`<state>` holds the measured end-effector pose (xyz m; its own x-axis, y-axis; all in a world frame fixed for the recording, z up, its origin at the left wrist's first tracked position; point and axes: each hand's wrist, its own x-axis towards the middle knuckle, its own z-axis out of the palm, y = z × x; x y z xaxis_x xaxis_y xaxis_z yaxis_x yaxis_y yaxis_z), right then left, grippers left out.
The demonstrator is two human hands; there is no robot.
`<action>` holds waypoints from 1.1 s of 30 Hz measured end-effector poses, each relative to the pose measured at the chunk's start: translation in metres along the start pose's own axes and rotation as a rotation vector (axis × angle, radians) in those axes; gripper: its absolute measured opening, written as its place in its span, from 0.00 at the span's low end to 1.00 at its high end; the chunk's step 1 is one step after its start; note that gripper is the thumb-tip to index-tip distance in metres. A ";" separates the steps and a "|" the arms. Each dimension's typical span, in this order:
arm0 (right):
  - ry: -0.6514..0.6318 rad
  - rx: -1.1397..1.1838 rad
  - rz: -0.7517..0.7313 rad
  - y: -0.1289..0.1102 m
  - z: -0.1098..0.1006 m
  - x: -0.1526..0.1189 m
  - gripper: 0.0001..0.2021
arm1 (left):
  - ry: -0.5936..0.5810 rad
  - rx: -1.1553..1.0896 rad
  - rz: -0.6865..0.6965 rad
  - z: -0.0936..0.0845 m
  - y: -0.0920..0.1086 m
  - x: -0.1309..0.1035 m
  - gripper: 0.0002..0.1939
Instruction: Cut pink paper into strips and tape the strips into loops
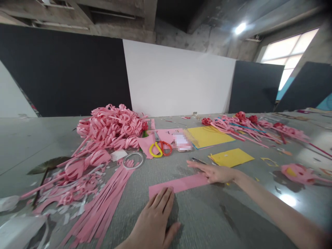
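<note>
A wide strip of pink paper [188,183] lies flat on the grey surface in front of me. My left hand [157,216] rests on its left end, fingers stretched out and thumb apart. Over the strip's right end lies my right hand [216,173], its fingers extended to the left and nothing visible in its grasp. Just beyond the right fingers is a dark pen [199,160]. Scissors [159,147] with one yellow and one red handle loop lie farther back, beside a phone-like object [182,142] that is blurred out.
Narrow pink strips [105,205] and a roll of tape [133,161] lie at left, before a heap of pink paper flowers [111,124]. Yellow sheets [233,157] sit at right, with more paper flowers [241,124] behind. White and black panels stand at the back.
</note>
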<state>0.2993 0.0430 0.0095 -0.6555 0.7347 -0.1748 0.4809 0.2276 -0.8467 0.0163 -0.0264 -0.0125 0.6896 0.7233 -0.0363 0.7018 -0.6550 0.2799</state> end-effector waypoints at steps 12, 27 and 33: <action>-0.011 0.030 -0.061 0.009 -0.004 0.003 0.36 | 0.028 0.068 -0.014 0.001 -0.001 -0.001 0.31; 0.226 -0.576 -0.447 -0.030 0.078 0.028 0.15 | 0.189 0.057 0.229 -0.010 -0.004 0.000 0.14; 0.340 -0.754 -0.399 -0.025 0.092 0.028 0.13 | 0.237 0.176 0.179 -0.009 -0.007 0.002 0.15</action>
<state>0.2155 -0.0014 -0.0207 -0.7052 0.6334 0.3186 0.5867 0.7736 -0.2395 0.0115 -0.0187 -0.0057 0.7586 0.6103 0.2283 0.6075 -0.7891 0.0910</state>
